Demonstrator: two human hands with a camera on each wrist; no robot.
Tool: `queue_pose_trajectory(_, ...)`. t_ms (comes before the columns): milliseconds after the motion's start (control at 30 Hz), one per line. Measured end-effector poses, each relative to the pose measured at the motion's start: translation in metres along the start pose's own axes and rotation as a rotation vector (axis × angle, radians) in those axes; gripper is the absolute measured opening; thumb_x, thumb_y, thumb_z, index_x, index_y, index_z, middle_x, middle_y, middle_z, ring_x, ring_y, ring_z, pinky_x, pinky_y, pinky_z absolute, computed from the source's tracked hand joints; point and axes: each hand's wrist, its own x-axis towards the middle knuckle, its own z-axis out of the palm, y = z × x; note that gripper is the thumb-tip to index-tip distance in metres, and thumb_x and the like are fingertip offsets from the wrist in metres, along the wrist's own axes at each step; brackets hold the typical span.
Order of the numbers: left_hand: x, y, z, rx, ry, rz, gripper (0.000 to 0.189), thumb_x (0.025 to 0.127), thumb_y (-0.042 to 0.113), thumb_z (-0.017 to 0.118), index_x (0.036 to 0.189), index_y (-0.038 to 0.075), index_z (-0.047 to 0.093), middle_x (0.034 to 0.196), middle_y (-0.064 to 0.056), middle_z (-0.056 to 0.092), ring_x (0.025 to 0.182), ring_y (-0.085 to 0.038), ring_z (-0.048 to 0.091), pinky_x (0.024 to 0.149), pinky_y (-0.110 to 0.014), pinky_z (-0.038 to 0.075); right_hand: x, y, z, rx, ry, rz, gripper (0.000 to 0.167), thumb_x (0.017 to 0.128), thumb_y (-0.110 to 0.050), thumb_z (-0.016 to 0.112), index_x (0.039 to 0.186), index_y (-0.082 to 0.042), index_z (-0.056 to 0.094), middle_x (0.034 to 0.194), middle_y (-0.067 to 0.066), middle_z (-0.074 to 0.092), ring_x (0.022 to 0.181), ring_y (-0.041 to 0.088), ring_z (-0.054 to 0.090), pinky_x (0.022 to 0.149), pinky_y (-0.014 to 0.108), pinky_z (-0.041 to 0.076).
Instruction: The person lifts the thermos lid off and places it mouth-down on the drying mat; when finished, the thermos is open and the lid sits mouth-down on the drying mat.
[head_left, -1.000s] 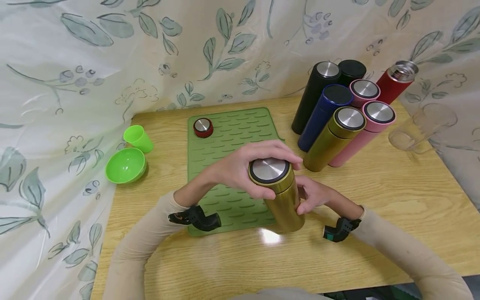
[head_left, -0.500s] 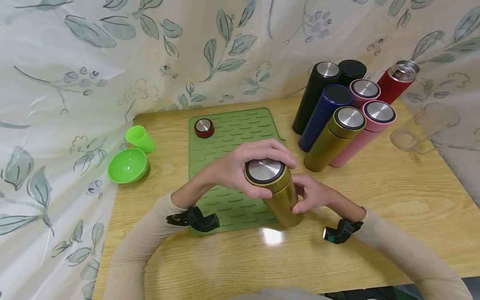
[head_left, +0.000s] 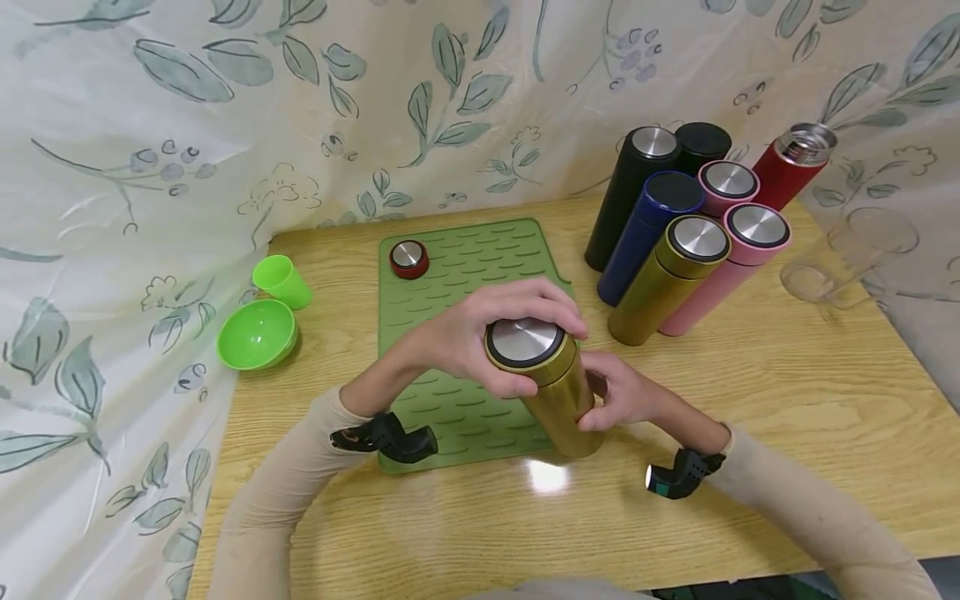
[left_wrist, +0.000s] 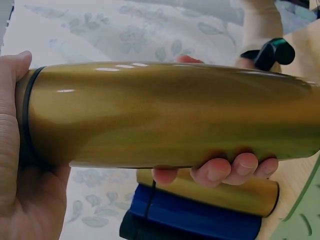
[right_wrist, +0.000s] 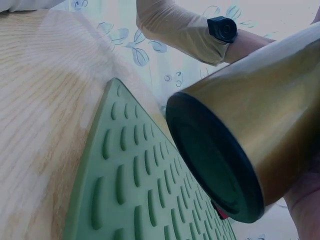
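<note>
In the head view a gold thermos flask point(head_left: 558, 404) with a brushed-metal disc on its lid point(head_left: 525, 342) leans over the near right part of the green ridged mat point(head_left: 480, 250). My left hand point(head_left: 463, 332) grips the lid from the left, fingers round the far side and thumb in front. Lower down, my right hand point(head_left: 626, 392) holds the flask's body from the right. Its fingertips point(left_wrist: 215, 170) wrap the gold wall in the left wrist view. The right wrist view shows the flask's dark base point(right_wrist: 215, 155) raised above the mat.
A red lid point(head_left: 408, 259) sits on the mat's far left corner. Several upright flasks, including a blue one point(head_left: 648, 237) and a lidless red one point(head_left: 791, 167), stand at back right beside a clear cup point(head_left: 813, 279). A green cup point(head_left: 283, 282) and green bowl point(head_left: 257, 335) are at left.
Both hands have shifted slightly left with the gold thermos flask, mostly in the first half second. Their grip looks the same, and the lid is still on the flask.
</note>
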Motion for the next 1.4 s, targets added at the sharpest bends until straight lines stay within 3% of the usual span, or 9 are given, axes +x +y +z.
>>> queue_pose_trajectory(200, 0.000, 0.003, -0.001, 0.003, -0.007, 0.015, 0.054, 0.069, 0.005, 0.079, 0.116, -0.008, 0.058, 0.116, -0.020, 0.056, 0.111, -0.021, 0.054, 0.093, -0.034, 0.052, 0.001, 0.000, 0.005, -0.104, 0.047, -0.042, 0.052, 0.086, -0.045, 0.069, 0.111, -0.001, 0.055, 0.105, -0.005, 0.062, 0.090, 0.002, 0.057, 0.069, 0.021, 0.052)
queue_pose_trajectory(300, -0.001, 0.002, 0.000, 0.069, 0.029, 0.026, 0.054, 0.070, 0.006, 0.081, 0.117, -0.008, 0.058, 0.116, -0.019, 0.056, 0.110, -0.020, 0.055, 0.093, -0.033, 0.052, 0.001, -0.001, 0.004, -0.161, 0.121, 0.018, 0.054, 0.082, -0.029, 0.078, 0.120, 0.000, 0.053, 0.114, -0.004, 0.059, 0.100, 0.003, 0.056, 0.080, 0.018, 0.053)
queue_pose_trajectory(467, -0.004, -0.005, 0.002, 0.153, 0.127, -0.033, 0.054, 0.071, 0.007, 0.082, 0.118, -0.005, 0.058, 0.116, -0.015, 0.056, 0.109, -0.018, 0.055, 0.092, -0.031, 0.053, 0.002, -0.004, 0.003, -0.274, 0.252, 0.130, 0.081, 0.066, 0.001, 0.086, 0.137, -0.001, 0.047, 0.129, -0.004, 0.053, 0.113, 0.006, 0.053, 0.092, 0.016, 0.050)
queue_pose_trajectory(733, -0.005, -0.009, 0.004, 0.184, 0.211, -0.046, 0.054, 0.070, 0.007, 0.082, 0.117, -0.004, 0.058, 0.117, -0.016, 0.055, 0.110, -0.020, 0.054, 0.089, -0.031, 0.054, 0.005, -0.005, 0.010, -0.618, 0.481, -0.035, 0.076, 0.078, -0.046, 0.077, 0.129, 0.006, 0.055, 0.119, 0.017, 0.063, 0.109, 0.006, 0.054, 0.091, 0.012, 0.045)
queue_pose_trajectory(1033, -0.004, -0.009, 0.006, 0.189, 0.300, -0.069, 0.056, 0.070, 0.005, 0.081, 0.120, -0.005, 0.057, 0.120, -0.018, 0.053, 0.114, -0.022, 0.052, 0.088, -0.031, 0.055, 0.012, -0.005, 0.020, -0.922, 0.736, -0.159, 0.073, 0.079, -0.049, 0.075, 0.117, 0.012, 0.059, 0.106, 0.027, 0.063, 0.097, 0.031, 0.059, 0.100, 0.014, 0.042)
queue_pose_trajectory(1100, -0.005, -0.010, 0.006, 0.171, 0.315, -0.084, 0.058, 0.071, 0.003, 0.081, 0.122, -0.005, 0.055, 0.122, -0.018, 0.052, 0.115, -0.023, 0.051, 0.089, -0.032, 0.054, 0.011, -0.007, 0.018, -0.914, 0.720, -0.134, 0.074, 0.079, -0.050, 0.075, 0.119, 0.010, 0.060, 0.107, 0.026, 0.063, 0.097, 0.030, 0.059, 0.100, 0.014, 0.042)
queue_pose_trajectory(1167, -0.005, -0.010, 0.005, 0.153, 0.305, -0.108, 0.060, 0.078, 0.017, 0.080, 0.126, -0.005, 0.052, 0.125, -0.017, 0.051, 0.118, -0.022, 0.049, 0.090, -0.032, 0.053, 0.008, -0.011, 0.012, -0.840, 0.654, -0.090, 0.075, 0.078, -0.051, 0.075, 0.122, 0.008, 0.060, 0.109, 0.024, 0.064, 0.099, 0.023, 0.058, 0.097, 0.013, 0.042)
queue_pose_trajectory(1333, -0.013, -0.005, 0.000, 0.141, 0.215, -0.181, 0.078, 0.089, 0.051, 0.062, 0.142, -0.001, 0.040, 0.141, -0.014, 0.046, 0.131, -0.019, 0.043, 0.103, -0.033, 0.046, -0.004, -0.019, 0.002, -0.634, 0.495, 0.103, 0.081, 0.060, -0.017, 0.092, 0.131, 0.000, 0.056, 0.113, 0.015, 0.064, 0.100, 0.005, 0.054, 0.087, 0.014, 0.042)
queue_pose_trajectory(1400, -0.018, -0.004, -0.001, 0.155, 0.187, -0.181, 0.076, 0.091, 0.047, 0.060, 0.146, -0.001, 0.036, 0.146, -0.015, 0.043, 0.135, -0.019, 0.041, 0.107, -0.034, 0.043, -0.008, -0.020, 0.001, -0.615, 0.474, 0.149, 0.088, 0.052, -0.001, 0.091, 0.132, -0.002, 0.056, 0.114, 0.013, 0.063, 0.100, 0.005, 0.054, 0.086, 0.014, 0.042)
